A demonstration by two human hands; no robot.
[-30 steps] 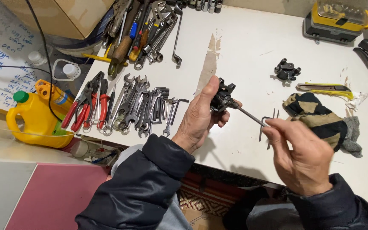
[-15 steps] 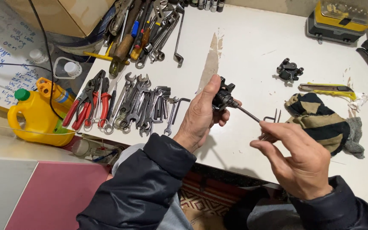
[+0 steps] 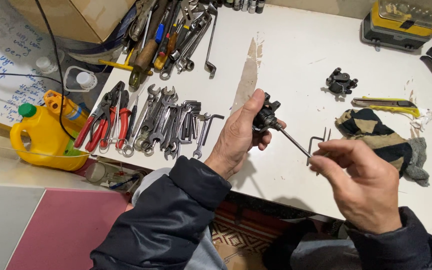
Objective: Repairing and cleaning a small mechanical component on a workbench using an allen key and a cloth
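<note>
Left hand [image 3: 238, 137] is clamped round a small black metal part [image 3: 266, 114], thumb up along its side, fingers curled under it, held just above the white table [image 3: 296, 60] near the middle; right hand [image 3: 363, 182] pinches the bent end of a hex key [image 3: 296, 141] btw thumb and forefinger, the long shaft running toward 10 o'clock w/ its tip in the black part; so both grips are closed tight, one on the part, one on the key.

Just beside the right hand at 12 o'clock, a couple more spare hex keys [image 3: 321, 140] lie on the table; at 2 o'clock from it there's a crumpled dark-and-tan rag [image 3: 381, 140], and past that a yellow utility knife [image 3: 386, 104]; a second black part [image 3: 341, 81] sits at 1 o'clock from the left hand, well apart from it.

At 9 o'clock of the left hand: row of wrenches [image 3: 163, 122], then red-handled pliers [image 3: 108, 122] at the table edge; more screwdrivers and spanners piled at 11 o'clock [image 3: 171, 35]; yellow jug w/ green cap [image 3: 43, 137] off the table far at 9; yellow-grey case [image 3: 401, 22] in the 1 o'clock corner.
</note>
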